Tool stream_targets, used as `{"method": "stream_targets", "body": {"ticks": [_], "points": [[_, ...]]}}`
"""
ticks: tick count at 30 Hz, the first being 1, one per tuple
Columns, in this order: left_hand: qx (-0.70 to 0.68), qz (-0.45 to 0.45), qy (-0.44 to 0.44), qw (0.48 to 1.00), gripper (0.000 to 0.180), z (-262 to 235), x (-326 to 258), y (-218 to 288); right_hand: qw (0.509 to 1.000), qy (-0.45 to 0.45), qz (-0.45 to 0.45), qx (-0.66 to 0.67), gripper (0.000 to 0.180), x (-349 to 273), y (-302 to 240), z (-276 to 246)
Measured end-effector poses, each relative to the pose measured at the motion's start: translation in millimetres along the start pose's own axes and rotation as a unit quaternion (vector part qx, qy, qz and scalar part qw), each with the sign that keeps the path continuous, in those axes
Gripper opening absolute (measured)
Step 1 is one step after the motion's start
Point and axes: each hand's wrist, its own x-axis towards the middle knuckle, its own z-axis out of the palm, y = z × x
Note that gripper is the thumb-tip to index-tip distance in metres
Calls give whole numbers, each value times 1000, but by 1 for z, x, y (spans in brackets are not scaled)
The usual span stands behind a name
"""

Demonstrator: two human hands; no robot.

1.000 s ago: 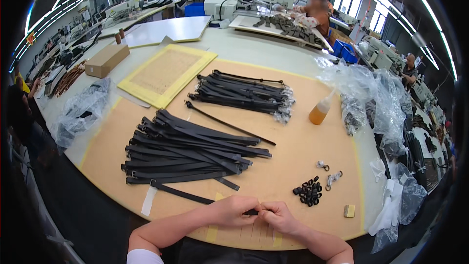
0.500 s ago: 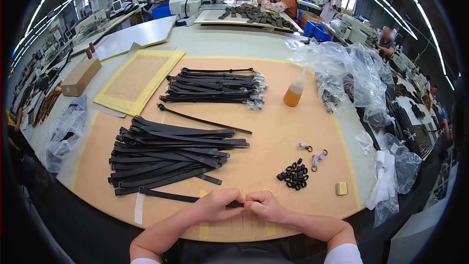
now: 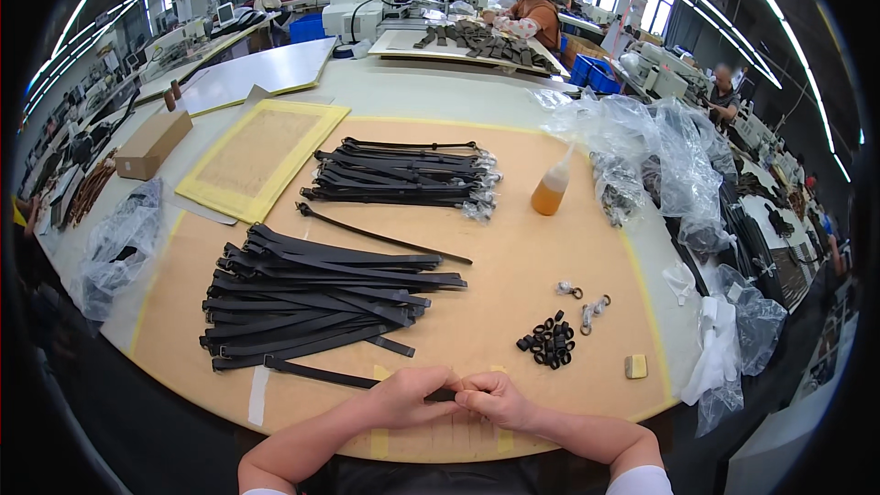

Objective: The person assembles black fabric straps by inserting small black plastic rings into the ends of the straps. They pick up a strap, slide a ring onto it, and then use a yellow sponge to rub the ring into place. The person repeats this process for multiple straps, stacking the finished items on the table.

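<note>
A black strap (image 3: 321,372) with a small buckle at its left end lies along the near part of the table. My left hand (image 3: 414,398) is closed around its right part, thumb and fingers gripping it. Pressed close against the left fingertips, my right hand (image 3: 495,401) is closed in a pinch at the strap's end. Whether a small part sits between those fingers is hidden. Beyond my left forearm spreads a pile of similar black straps (image 3: 312,298). Several small black loops (image 3: 547,341) lie heaped past my right hand, near some metal clasps in clear wrapping (image 3: 594,310).
Finished-looking straps with wrapped metal ends (image 3: 394,172) lie farther back, with a single strap (image 3: 385,234) before them. A bottle of amber liquid (image 3: 550,188) stands at right. A yellow-edged board (image 3: 266,160), a cardboard box (image 3: 154,145), plastic bags (image 3: 692,165) and a small block (image 3: 635,367) surround the work area.
The view has tilted slightly, so the table sits a little lower in the picture. Both hands stay together on the strap, the fingers shifted only slightly.
</note>
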Motion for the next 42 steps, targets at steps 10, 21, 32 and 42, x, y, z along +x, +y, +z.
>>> {"method": "stream_targets", "body": {"ticks": [10,21,32,42], "points": [[-8,-7,28,1000,25,-9,-3,3,998,-42,25,-26,29,5,-10,-13],[-14,28,-1,1000,22,-4,-1,0,999,-19,-16,-37,31,1,4,0],[-71,-65,11,995,23,-10,-3,-1,991,-79,10,-108,34,7,-27,-25],[-163,-106,-110,975,35,-13,3,-3,966,-141,-44,-211,36,10,-23,-26]]}}
